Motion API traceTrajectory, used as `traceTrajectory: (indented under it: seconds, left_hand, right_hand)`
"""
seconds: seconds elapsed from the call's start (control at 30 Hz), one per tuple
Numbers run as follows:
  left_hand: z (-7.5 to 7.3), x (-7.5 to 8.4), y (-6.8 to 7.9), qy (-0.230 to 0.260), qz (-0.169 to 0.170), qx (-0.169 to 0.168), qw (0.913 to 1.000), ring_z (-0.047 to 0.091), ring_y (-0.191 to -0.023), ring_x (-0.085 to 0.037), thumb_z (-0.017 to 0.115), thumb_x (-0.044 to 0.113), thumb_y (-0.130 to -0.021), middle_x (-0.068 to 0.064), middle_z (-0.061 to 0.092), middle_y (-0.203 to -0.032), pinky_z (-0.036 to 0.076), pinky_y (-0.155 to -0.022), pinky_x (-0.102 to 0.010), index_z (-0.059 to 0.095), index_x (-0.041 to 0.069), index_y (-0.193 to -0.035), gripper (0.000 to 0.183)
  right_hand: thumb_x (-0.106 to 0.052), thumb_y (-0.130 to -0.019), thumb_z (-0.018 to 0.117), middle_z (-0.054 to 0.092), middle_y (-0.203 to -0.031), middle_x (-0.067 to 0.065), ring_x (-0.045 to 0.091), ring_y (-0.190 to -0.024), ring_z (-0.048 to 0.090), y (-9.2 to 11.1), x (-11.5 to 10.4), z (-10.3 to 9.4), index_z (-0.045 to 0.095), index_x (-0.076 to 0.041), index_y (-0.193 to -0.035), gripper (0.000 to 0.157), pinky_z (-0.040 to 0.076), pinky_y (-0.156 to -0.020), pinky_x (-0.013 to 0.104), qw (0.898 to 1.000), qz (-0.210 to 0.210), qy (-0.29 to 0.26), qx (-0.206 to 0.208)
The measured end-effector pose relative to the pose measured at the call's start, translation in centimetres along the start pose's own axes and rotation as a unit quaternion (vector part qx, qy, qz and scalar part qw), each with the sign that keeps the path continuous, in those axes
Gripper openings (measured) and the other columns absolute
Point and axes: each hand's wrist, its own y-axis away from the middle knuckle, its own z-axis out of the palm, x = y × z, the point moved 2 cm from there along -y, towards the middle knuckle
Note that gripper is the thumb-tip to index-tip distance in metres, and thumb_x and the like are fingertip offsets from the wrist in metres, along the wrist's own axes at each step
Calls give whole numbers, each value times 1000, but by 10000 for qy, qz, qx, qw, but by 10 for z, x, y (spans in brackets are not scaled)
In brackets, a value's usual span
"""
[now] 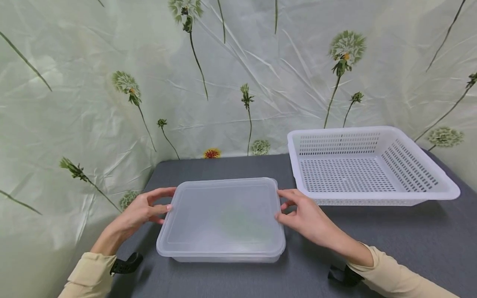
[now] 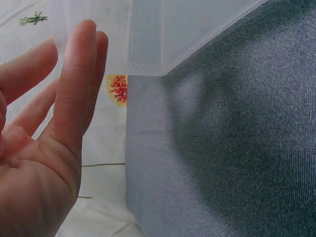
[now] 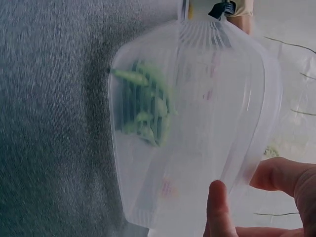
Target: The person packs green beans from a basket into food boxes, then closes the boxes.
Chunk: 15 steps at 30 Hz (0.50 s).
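Observation:
A shallow translucent plastic container [image 1: 221,258] with a flat frosted lid [image 1: 220,215] is between my two hands, close over the grey cloth. Blurred green pieces [image 3: 143,108] show through its wall in the right wrist view. At its left side, my left hand [image 1: 143,209] holds the rim, thumb at the lid's edge and fingers [image 2: 79,74] along the side wall. On the opposite side my right hand [image 1: 305,217] grips the rim, its thumb and fingertips at the edge. The lid covers the whole top.
A white perforated plastic basket [image 1: 372,194] stands at the back right, close to my right hand. Grey cloth [image 1: 223,281] covers the table. Behind and to the left hangs a pale curtain [image 1: 231,82] printed with dandelions. Dark straps [image 1: 126,264] sit on both wrists.

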Motion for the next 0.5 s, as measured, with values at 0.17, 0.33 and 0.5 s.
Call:
traceTrajectory:
  seconds: [0.17, 0.33, 0.5]
  left_hand:
    - [1, 1, -5, -190, 36, 93, 9998, 64, -103, -25, 67, 20, -96, -18, 43, -146, 56, -70, -51, 42, 11, -148, 59]
    - [6, 10, -12, -674, -3, 102, 9977, 61, -103, -36, 58, 26, -102, -20, 44, -144, 56, -70, -49, 39, 14, -150, 54]
    - [25, 28, -22, -2480, 472, 108, 9676, 32, -137, -45, 49, 32, -105, -23, 23, -156, 40, -98, -61, 33, 6, -152, 56]
  right_hand:
    - [-16, -85, 74, 54, -137, 7, 17, -104, 61, -1, -4, 0, 54, -2, -139, 59, 52, -71, 30, 9969, -351, 661, 238]
    - [-11, -85, 73, 53, -139, 12, 21, -103, 63, -1, -12, 2, 55, -2, -138, 57, 53, -72, 30, 9864, -804, 1407, 279]
    - [-16, -89, 70, 45, -148, 10, 27, -133, 43, -9, -24, 8, 57, -7, -136, 50, 49, -92, 44, 9587, -1643, 2271, 485]
